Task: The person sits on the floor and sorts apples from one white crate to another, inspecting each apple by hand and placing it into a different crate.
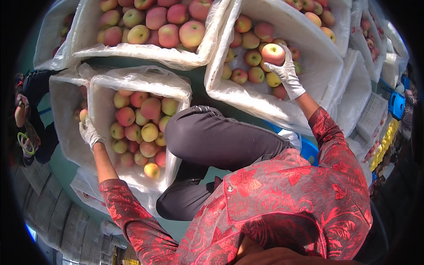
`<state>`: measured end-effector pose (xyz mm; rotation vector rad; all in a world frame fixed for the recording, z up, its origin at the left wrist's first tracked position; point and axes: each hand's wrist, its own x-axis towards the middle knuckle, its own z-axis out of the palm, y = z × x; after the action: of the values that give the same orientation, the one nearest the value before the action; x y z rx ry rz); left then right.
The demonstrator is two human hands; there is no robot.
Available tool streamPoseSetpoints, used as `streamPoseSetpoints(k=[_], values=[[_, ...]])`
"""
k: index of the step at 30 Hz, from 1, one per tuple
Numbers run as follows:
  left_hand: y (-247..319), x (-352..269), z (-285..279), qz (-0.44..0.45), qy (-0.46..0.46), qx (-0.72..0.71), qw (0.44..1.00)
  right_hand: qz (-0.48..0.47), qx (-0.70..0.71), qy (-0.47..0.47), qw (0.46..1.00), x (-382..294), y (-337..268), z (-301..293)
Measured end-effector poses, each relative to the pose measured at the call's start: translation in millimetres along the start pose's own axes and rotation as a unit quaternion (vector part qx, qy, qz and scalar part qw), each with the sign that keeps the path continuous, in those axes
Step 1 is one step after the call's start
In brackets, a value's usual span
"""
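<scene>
My right hand (287,73), in a white glove, grips a red and yellow apple (273,54) over the right lined crate (318,71). Its thumb and fingers are on opposite sides of the fruit; more apples lie in the crate below. At the left, my gloved left hand (90,133) reaches over the rim between two lined crates. Its fingertips are at a yellow-red apple (83,115) in the far-left crate (66,132); whether they grip it is unclear. Beside that hand, the near-left crate (102,106) holds many apples (133,132).
A large lined crate of apples (142,53) stands ahead, with others at upper right. Under my right arm is a blue container (308,149). Another person's hands (25,112) show at the left edge. Stacked crates (76,228) stand lower left. My bent knee (185,132) is between the crates.
</scene>
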<state>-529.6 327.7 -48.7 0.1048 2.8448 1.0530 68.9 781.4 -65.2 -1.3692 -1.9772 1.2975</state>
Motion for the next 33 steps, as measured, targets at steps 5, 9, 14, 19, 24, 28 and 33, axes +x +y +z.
streamPoseSetpoints(k=[5,9,14,19,24,28,33], values=[[135.8,-139.1,21.8,0.195,-0.079,-0.131,0.969,-0.064,0.139,-0.082,0.985,-30.6,-73.7,16.5],[269.4,-273.1,25.6,0.200,-0.295,-0.334,0.873,-0.151,0.195,-0.104,0.964,-46.6,-116.9,17.6],[330.9,-337.2,41.8,0.524,-0.353,-0.137,0.763,-0.043,0.266,-0.226,0.936,-76.4,-171.8,1.1],[327.6,-368.6,53.2,0.497,-0.411,-0.172,0.745,-0.004,0.367,-0.320,0.873,-106.1,-186.6,-2.3],[314.8,-373.7,19.7,0.176,-0.434,-0.254,0.846,0.037,0.443,-0.381,0.811,-110.0,-165.5,4.0],[249.5,-335.2,1.9,-0.054,-0.409,-0.472,0.779,-0.026,0.264,-0.181,0.947,-68.7,-65.1,7.8],[230.9,-291.8,-23.5,-0.086,-0.413,-0.531,0.735,-0.027,-0.259,0.013,0.966,-15.2,106.3,-55.0]])
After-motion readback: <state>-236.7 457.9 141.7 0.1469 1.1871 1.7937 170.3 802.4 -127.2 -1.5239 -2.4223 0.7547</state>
